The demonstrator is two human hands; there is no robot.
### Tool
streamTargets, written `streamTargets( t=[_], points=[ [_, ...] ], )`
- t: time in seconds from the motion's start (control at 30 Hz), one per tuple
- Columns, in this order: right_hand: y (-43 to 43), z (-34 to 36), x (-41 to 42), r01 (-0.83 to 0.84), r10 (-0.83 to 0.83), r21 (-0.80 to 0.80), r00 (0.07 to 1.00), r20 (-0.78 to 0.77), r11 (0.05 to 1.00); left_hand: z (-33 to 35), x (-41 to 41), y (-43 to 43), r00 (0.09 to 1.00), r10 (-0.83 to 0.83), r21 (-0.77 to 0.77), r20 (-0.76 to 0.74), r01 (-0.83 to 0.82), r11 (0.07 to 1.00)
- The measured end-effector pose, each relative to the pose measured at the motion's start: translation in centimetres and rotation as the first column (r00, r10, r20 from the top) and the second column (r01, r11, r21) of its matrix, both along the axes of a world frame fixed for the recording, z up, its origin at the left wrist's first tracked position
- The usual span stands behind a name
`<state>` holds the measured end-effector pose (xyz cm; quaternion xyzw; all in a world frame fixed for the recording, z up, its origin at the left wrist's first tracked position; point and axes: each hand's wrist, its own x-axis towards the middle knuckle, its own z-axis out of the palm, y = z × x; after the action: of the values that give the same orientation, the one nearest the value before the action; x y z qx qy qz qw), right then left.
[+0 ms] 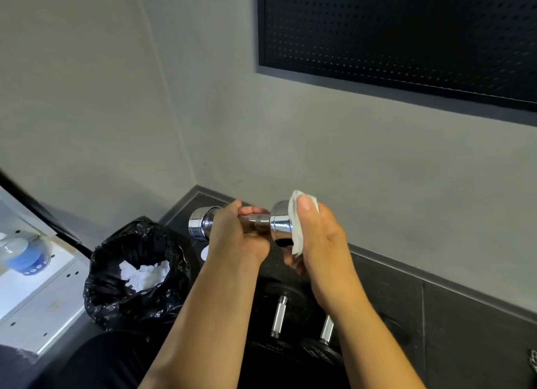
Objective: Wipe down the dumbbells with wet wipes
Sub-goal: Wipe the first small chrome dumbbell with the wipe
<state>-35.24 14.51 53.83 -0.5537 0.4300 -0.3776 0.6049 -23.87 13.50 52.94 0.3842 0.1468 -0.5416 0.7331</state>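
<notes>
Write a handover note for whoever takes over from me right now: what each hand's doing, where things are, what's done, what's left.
Left hand grips the chrome dumbbell by its handle, held up off the floor.
Right hand holds a wipe against the dumbbell's right end.
Bin bag at left has crumpled white wipes in it.
Two black dumbbells lie on the floor below the hands.
Done: some wiping, judging by the bag.
Left: finish this end. Whether the black pair has been wiped cannot be told.
</notes>
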Motion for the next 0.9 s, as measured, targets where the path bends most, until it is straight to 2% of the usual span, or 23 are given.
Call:
streamTargets(
  t=[0.1,0.27,0.37,0.47,0.6,0.7,0.83,0.9],
  points=[
    [-1.3,1.5,-0.1,0.020,-0.020,0.138,1.000,0.001,0.990,0.3,-0.1,-0.3,0.999,0.023,-0.014,-0.046,-0.023,1.000],
    [0.3,-0.3,0.2,0.170,-0.248,0.311,0.941,0.231,0.935,-0.3,-0.4,-0.4,0.999,0.041,-0.071,-0.018,-0.042,0.997],
    [1.7,-1.4,0.2,0.183,-0.249,0.236,0.923,0.293,0.954,-1.0,-0.5,-0.5,0.999,0.019,-0.065,0.033,-0.017,0.998],
    [1.5,-0.7,0.1,0.199,-0.225,0.137,0.951,0.212,0.970,-1.0,-1.2,-0.3,0.998,0.005,-0.083,0.069,0.000,0.997],
    [0.3,-0.6,-0.8,0.198,-0.225,0.177,0.964,0.144,0.964,-0.3,-2.5,-0.3,0.991,-0.093,-0.116,0.100,0.104,0.988],
    [0.0,-1.1,-1.4,0.201,-0.216,0.123,0.968,0.127,0.972,0.1,-2.4,-0.9,0.979,-0.139,-0.105,0.148,0.156,0.982],
    [-1.1,-2.2,-2.3,0.281,-0.283,-0.209,0.959,0.021,0.937,0.1,-1.9,-1.3,0.944,-0.202,-0.072,0.262,0.227,0.971],
    [-2.2,-1.8,-2.3,0.256,-0.272,-0.337,0.962,0.000,0.906,-0.1,-1.7,-1.0,0.888,-0.254,-0.041,0.384,0.291,0.956]
  ],
)
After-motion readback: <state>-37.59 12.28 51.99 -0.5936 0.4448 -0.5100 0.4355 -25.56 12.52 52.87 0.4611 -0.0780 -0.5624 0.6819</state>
